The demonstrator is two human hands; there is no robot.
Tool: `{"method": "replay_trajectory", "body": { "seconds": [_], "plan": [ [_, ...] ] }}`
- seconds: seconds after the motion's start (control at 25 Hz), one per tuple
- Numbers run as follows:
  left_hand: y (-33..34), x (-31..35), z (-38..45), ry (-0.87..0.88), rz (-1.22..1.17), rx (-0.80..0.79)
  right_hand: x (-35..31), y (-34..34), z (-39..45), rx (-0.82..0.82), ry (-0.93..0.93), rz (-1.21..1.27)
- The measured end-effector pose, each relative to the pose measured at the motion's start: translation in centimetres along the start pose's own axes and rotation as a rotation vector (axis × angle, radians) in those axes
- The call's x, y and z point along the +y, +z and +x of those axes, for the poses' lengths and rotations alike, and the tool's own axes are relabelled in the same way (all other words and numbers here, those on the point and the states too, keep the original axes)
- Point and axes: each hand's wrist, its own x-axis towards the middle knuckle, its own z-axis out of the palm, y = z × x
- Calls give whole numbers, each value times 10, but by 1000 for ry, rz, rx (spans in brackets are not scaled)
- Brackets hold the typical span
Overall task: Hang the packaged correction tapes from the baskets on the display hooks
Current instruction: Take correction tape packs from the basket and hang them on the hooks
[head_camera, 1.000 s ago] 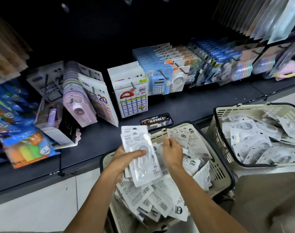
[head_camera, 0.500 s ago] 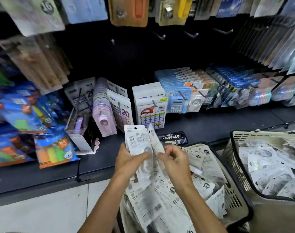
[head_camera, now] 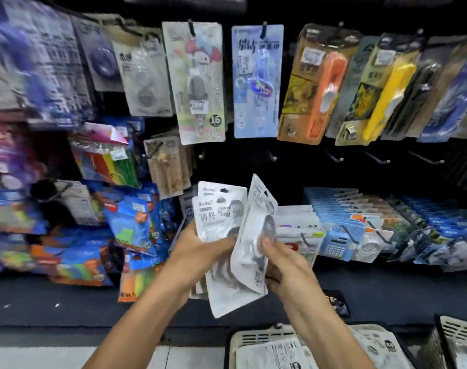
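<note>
White tape pkgs (head_camera: 221, 222) fanned upright, hooks (head_camera: 333, 157) bare.

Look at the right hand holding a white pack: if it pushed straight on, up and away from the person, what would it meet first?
Probably the bare hooks on the dark back panel above the pack. The right hand seems to have open space before them, though depth is hard to judge here.

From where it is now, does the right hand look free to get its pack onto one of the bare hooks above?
Probably yes. The right hand pinches one pack split from the left hand's stack. The bare hook sits just above, nothing between.
</note>
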Motion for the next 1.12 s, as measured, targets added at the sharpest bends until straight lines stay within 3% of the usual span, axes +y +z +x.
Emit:
{"method": "replay_trajectory", "body": {
  "seconds": [0.12,0.28,0.56,0.64,0.72,0.76,0.84,0.88,0.96,1.12],
  "plan": [
    [-47,7,2,30,-7,170,-15,20,18,49,-154,-80],
    [-105,16,5,106,-77,334,-39,60,44,-58,-322,-301],
    [-125,21,4,117,-178,275,-31,92,69,275,-284,-455],
    [-123,23,2,120,-179,213,-29,91,65,386,-258,-695],
    [-119,24,1,117,-181,165,-24,93,53,418,-377,-926],
    [-116,24,1,113,-190,145,-22,97,46,294,-431,-856],
    [-109,22,3,101,-225,123,-18,108,33,-107,-308,-513],
    [-106,22,4,87,-247,127,-14,112,32,-227,-238,-410],
    [-104,23,5,56,-298,127,-12,115,34,-240,-192,-301],
    [-107,28,4,38,-312,139,-24,108,39,16,-196,-78]
  ]
}}
